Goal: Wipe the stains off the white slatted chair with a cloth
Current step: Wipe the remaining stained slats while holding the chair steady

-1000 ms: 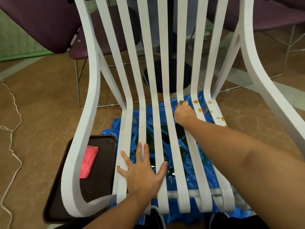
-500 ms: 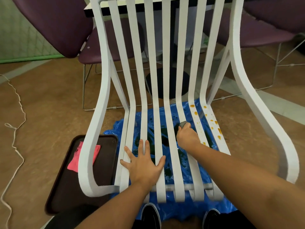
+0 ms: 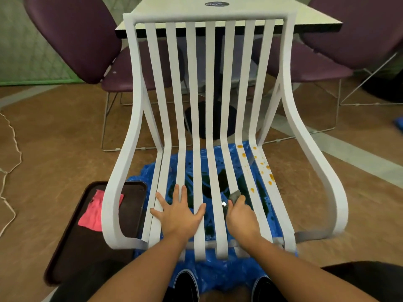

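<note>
The white slatted chair (image 3: 210,110) stands in front of me. Orange stains (image 3: 262,166) dot the two rightmost seat slats. My left hand (image 3: 180,213) lies flat with spread fingers on the left seat slats. My right hand (image 3: 241,214) grips a small grey cloth (image 3: 235,195) pressed on a slat right of centre, near the front of the seat and just left of the lowest stain. Most of the cloth is hidden inside the fist.
A blue plastic sheet (image 3: 218,277) covers the floor under the chair. A dark tray (image 3: 87,236) with a pink cloth (image 3: 92,214) lies at the left. Purple chairs (image 3: 72,35) and a table (image 3: 218,12) stand behind. A white cord (image 3: 8,171) runs along the floor on the left.
My right hand with the grey cloth has slid down the slat from near the seat's back toward the front. The view has pulled back, showing the whole chair. The left hand stayed put.
</note>
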`<state>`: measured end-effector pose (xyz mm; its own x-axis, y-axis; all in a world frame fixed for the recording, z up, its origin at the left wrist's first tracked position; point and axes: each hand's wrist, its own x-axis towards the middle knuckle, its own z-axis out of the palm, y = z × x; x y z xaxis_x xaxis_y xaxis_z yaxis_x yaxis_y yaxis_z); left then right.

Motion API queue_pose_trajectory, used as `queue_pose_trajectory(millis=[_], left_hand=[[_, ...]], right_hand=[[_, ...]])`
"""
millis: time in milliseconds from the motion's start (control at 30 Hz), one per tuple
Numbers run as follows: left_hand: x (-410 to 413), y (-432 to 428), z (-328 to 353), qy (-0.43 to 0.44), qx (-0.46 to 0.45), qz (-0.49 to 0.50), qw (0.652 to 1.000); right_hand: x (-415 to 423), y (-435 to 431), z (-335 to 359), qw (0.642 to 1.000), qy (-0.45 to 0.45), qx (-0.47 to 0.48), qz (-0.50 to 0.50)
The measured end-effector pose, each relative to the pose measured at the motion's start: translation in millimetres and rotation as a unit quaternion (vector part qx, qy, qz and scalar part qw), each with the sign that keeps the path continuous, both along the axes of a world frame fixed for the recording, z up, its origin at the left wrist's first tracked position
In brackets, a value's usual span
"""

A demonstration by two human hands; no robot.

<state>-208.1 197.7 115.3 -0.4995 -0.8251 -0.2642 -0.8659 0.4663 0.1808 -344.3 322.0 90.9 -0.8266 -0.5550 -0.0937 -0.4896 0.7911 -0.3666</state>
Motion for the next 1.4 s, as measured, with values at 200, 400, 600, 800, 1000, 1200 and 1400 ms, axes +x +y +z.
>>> queue_pose_trajectory(millis=[200,400,600,800,1000,1200,1400], left_hand=[[0,0,-1,0.006,-0.003,-0.002,1.0],[-1,0,-2,0.011,-0.007,-0.003,1.0],[0,-1,-1,0.009,-0.007,-0.003,1.0],[-1,1,1,0.005,-0.006,-0.008,1.0],[-1,2,1,-0.007,-0.006,-0.008,1.0],[-1,1,-2,-0.009,-0.009,-0.01,1.0],[-3,-3,-8,-0.022,-0.016,-0.011,1.0]], right_hand=[[24,23,-3,0.994,-0.043,-0.081,-0.064],[52,48,-3,0.971,-0.046,-0.212,-0.101],[50,43,-2,0.97,-0.068,-0.208,-0.102],[26,25,8,0.98,-0.126,-0.12,-0.093],[6,4,12,0.985,-0.134,-0.085,-0.062],[-24,-31,10,0.985,-0.133,-0.094,-0.052],[-74,-91,1,0.986,-0.125,-0.093,-0.054]])
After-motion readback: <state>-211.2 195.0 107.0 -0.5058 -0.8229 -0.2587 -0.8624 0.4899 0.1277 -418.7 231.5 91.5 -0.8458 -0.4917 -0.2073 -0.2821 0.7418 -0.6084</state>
